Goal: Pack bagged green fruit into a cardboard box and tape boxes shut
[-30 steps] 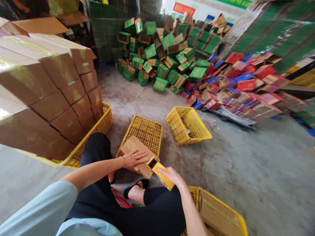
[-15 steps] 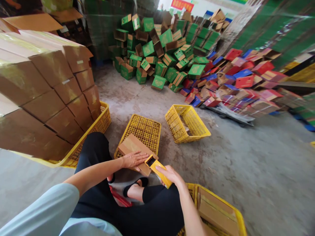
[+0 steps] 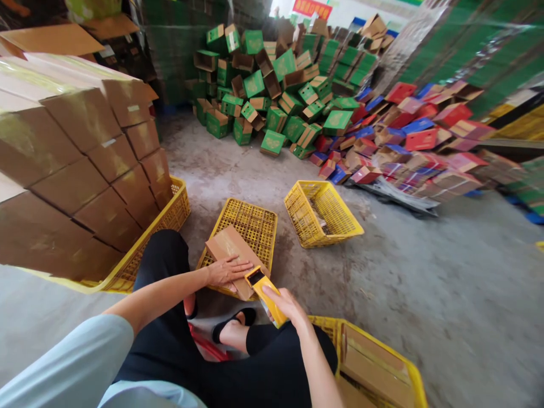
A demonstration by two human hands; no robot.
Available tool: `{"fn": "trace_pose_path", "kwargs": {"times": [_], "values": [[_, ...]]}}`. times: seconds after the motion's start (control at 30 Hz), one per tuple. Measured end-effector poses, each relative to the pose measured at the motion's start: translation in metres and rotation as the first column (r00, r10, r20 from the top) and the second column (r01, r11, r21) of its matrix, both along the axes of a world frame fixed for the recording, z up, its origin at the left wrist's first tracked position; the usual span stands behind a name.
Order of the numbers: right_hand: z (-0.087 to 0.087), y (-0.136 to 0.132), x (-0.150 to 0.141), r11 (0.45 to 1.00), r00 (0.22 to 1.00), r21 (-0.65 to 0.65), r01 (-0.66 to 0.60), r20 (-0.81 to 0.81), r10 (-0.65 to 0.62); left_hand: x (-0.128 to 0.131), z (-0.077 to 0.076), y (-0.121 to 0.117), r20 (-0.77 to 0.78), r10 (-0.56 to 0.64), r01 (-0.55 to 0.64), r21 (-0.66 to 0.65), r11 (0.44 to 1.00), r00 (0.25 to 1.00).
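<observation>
A small brown cardboard box (image 3: 236, 249) lies at a slant on the upturned yellow crate (image 3: 255, 218). My left hand (image 3: 227, 271) rests flat on its top, fingers stretched out and nearly together. In my right hand (image 3: 284, 304) is a yellow hand-held tool (image 3: 268, 292) with a dark rectangular window at its front end. That end meets the box's near right part, close to my left fingertips. What lies under the tool is hidden, so I cannot tell its exact kind.
Left of my knee, a large yellow crate (image 3: 182, 198) bears stacked brown cartons (image 3: 70, 181). Another yellow crate (image 3: 323, 218) stands ahead right. By my right leg, a yellow crate (image 3: 410, 368) holds brown cardboard. Green boxes (image 3: 272, 141) and red and blue boxes (image 3: 420, 140) lie heaped beyond.
Both hands, the tool and the box have shifted slightly up and to the left. My left hand is still flat on the box, and the tool stays gripped in my right.
</observation>
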State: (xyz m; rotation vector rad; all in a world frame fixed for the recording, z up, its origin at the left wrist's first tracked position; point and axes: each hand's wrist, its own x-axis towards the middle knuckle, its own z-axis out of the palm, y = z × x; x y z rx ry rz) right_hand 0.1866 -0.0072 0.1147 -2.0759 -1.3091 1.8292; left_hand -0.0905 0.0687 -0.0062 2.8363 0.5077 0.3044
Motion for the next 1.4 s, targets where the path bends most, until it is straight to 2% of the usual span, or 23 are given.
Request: {"fn": "trace_pose_path", "kwargs": {"times": [0.27,0.43,0.63,0.8,1.0,1.4], "values": [[0.008,-0.013,0.013,1.0,1.0,0.012,-0.014,-0.014,0.014,0.0,-0.004,0.004,-0.026,0.008,-0.01,-0.051,0.999,1.0],[0.003,-0.016,0.019,1.0,1.0,0.017,-0.003,0.026,0.003,-0.001,-0.001,0.002,-0.021,0.014,-0.015,-0.044,0.999,1.0],[0.0,-0.012,0.018,1.0,1.0,0.029,-0.001,0.013,0.0,0.016,0.002,-0.011,-0.037,0.057,-0.058,-0.023,0.998,0.998],[0.003,-0.016,0.016,1.0,1.0,0.028,0.0,0.031,-0.001,0.033,-0.006,-0.022,-0.028,0.053,-0.053,-0.016,0.998,0.998],[-0.001,-0.018,0.018,1.0,1.0,0.004,0.009,0.014,-0.009,0.034,-0.015,-0.022,-0.002,0.077,-0.077,0.035,0.996,0.997],[0.007,-0.029,0.024,0.999,0.999,0.006,0.033,0.021,-0.033,0.03,-0.003,-0.02,0.002,0.063,-0.063,-0.013,0.998,0.998]]}}
